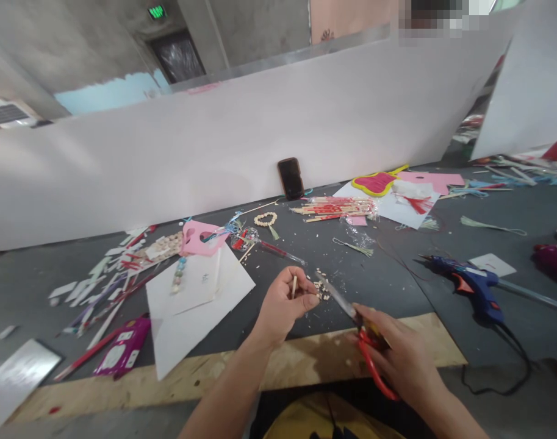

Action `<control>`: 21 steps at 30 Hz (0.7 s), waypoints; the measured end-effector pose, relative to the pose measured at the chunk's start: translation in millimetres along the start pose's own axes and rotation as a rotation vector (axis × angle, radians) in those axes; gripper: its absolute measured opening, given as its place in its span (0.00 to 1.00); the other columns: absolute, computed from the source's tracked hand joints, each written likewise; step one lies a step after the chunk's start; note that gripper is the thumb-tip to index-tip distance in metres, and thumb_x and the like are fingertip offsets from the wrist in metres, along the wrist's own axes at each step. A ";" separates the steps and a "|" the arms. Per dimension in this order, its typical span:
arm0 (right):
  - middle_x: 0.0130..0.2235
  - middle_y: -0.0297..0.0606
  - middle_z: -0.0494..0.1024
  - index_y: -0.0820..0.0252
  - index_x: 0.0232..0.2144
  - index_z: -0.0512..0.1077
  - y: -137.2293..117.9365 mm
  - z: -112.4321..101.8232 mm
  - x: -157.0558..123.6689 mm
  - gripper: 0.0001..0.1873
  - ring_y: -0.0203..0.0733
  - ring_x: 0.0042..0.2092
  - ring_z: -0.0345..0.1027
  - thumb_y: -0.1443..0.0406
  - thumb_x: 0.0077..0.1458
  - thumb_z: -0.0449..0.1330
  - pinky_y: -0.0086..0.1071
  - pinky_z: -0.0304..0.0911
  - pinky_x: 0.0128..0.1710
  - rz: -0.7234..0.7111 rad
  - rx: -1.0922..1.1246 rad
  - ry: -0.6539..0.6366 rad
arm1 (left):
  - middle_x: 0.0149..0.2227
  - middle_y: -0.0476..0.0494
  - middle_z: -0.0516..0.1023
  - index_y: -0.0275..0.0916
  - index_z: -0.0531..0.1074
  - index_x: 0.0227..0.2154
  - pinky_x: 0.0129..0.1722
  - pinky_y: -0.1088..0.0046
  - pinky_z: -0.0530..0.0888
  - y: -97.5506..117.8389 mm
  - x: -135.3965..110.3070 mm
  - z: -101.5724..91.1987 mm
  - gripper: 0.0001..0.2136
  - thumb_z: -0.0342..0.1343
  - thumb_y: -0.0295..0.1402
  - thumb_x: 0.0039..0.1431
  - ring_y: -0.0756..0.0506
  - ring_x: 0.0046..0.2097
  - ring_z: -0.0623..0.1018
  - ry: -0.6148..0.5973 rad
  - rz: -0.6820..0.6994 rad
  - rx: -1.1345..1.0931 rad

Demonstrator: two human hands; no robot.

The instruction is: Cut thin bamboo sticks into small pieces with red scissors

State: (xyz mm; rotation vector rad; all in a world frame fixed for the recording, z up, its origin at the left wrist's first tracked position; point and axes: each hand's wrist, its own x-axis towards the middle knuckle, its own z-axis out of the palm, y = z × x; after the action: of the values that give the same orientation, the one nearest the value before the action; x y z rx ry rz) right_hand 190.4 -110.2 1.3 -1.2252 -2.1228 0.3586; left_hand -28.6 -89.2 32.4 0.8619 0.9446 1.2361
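My left hand (285, 303) is closed in a pinch on a short thin wooden stick (295, 285), held upright over the grey table (388, 286). My right hand (397, 353) grips red-handled scissors (358, 329); their blades point up and left, with the tips close to the stick and my left fingers. Small cut wooden bits (323, 288) lie scattered on the table just beyond the blade tips.
A blue glue gun (473, 286) with a black cord lies at right. White paper sheets (191, 299), a pink cut-out (200, 236), a bead bracelet (265, 219), a bundle of sticks (337, 208) and a phone (290, 177) against the white partition surround the spot. A plywood strip (315, 356) edges the table.
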 end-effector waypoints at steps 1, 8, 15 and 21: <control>0.37 0.39 0.79 0.56 0.47 0.69 0.1 -1.2 -0.1 0.18 0.40 0.34 0.73 0.57 0.55 0.56 0.29 0.68 0.31 0.041 0.025 0.040 | 0.27 0.53 0.71 0.39 0.67 0.34 0.18 0.83 0.55 -1.0 -0.3 -0.7 0.15 0.66 0.29 0.44 0.57 0.22 0.64 0.005 -0.007 0.004; 0.37 0.39 0.77 0.57 0.46 0.67 2.8 -3.4 0.6 0.22 0.39 0.34 0.73 0.54 0.51 0.57 0.29 0.68 0.33 0.191 0.102 0.094 | 0.22 0.52 0.70 0.35 0.76 0.28 0.16 0.80 0.51 -0.8 -3.2 2.8 0.12 0.66 0.36 0.43 0.60 0.17 0.56 0.090 -0.063 0.019; 0.38 0.40 0.76 0.57 0.50 0.64 -1.6 1.5 -0.6 0.22 0.40 0.35 0.71 0.58 0.53 0.57 0.31 0.67 0.32 0.050 0.054 0.026 | 0.24 0.47 0.76 0.34 0.71 0.27 0.15 0.83 0.47 2.3 -7.4 10.3 0.14 0.69 0.32 0.38 0.61 0.16 0.54 0.100 -0.212 -0.234; 0.39 0.43 0.73 0.59 0.53 0.63 -13.8 1.3 4.3 0.25 0.44 0.37 0.68 0.59 0.53 0.57 0.36 0.64 0.33 -0.112 -0.153 -0.050 | 0.19 0.56 0.66 0.36 0.66 0.24 0.15 0.85 0.47 -4.4 -9.0 13.4 0.19 0.72 0.33 0.33 0.60 0.17 0.54 0.111 -0.209 -0.383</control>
State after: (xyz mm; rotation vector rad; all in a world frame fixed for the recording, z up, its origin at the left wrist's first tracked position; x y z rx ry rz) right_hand 178.8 -113.7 9.3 -1.1856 -2.2862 0.1827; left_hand -15.3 -99.0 34.4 0.3863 0.8255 1.2378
